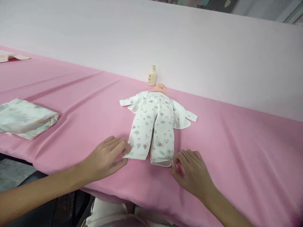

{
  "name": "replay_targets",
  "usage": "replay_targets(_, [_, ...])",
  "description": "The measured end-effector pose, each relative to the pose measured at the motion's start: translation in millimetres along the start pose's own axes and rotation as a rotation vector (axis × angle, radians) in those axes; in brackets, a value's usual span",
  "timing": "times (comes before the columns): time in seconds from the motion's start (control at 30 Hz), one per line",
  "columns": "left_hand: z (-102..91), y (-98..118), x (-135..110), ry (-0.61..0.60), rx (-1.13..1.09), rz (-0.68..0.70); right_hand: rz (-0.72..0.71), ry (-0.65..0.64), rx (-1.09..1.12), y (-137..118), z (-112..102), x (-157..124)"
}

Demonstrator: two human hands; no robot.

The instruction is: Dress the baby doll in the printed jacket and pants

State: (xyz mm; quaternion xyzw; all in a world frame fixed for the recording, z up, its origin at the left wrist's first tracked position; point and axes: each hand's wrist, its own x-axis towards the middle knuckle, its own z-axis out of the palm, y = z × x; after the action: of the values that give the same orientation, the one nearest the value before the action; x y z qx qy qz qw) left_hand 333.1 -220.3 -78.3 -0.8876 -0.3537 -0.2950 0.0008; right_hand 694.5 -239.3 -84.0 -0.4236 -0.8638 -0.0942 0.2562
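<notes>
- A folded cloth [26,118] lies at nine o'clock from the trousers [155,108], well apart on the pink surface [236,142].
- The left hand [109,156] is at eight o'clock, its fingers pinching the outer hem corner.
- The trousers lie flat over a white shirt [182,116], a doll's head [159,88] at twelve o'clock; straightening the legs seems the step in hand.
- The right hand [191,170], at five o'clock, appears to pinch the opposite hem; the next move likely calls for even tension.

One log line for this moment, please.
left hand: pinching cuff corner | right hand: at opposite cuff | printed baby pants: spread over doll's shirt | pump bottle: by doll's head
</notes>
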Motion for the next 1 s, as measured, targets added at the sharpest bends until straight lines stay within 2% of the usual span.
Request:
replay_targets(0.23, [14.2,-1.8,-17.8,-0.109,0.119,-0.175,0.194,-0.14,0.091,-5.8,9.6,8.5])
replay_targets(0.43, [10.0,9.2,-14.6,-0.122,0.053,-0.153,0.373,-0.262,0.221,-10.5,-0.3,9.6])
replay_targets(0.53, [10.3,19.2,-6.7,-0.116,-0.027,-0.09,0.377,-0.178,0.163,-15.0,1.8,2.2])
replay_targets(0.63, [13.0,26.6,0.4,-0.092,-0.091,-0.02,0.233,0.014,-0.048,-20.3,5.6,-10.5])
replay_targets(0.7, [13.6,27.0,5.3,-0.072,-0.11,0.001,0.148,0.093,-0.181,-25.4,5.4,-19.9])
replay_targets(0.77, [12.7,20.3,11.4,-0.057,-0.11,-0.02,0.114,0.104,-0.232,-31.0,1.9,-28.4])
replay_targets(0.83, [11.5,3.5,19.6,-0.04,-0.101,-0.078,0.122,0.077,-0.187,-33.9,-4.5,-34.4])
replay_targets(0.9, [12.0,-23.0,30.2,-0.02,-0.087,-0.14,0.143,0.037,-0.076,-30.2,-11.8,-35.6])
replay_targets(1.0, [17.9,-67.1,50.9,-0.034,-0.048,-0.174,0.206,0.008,0.084,-8.3,-19.0,-22.9])
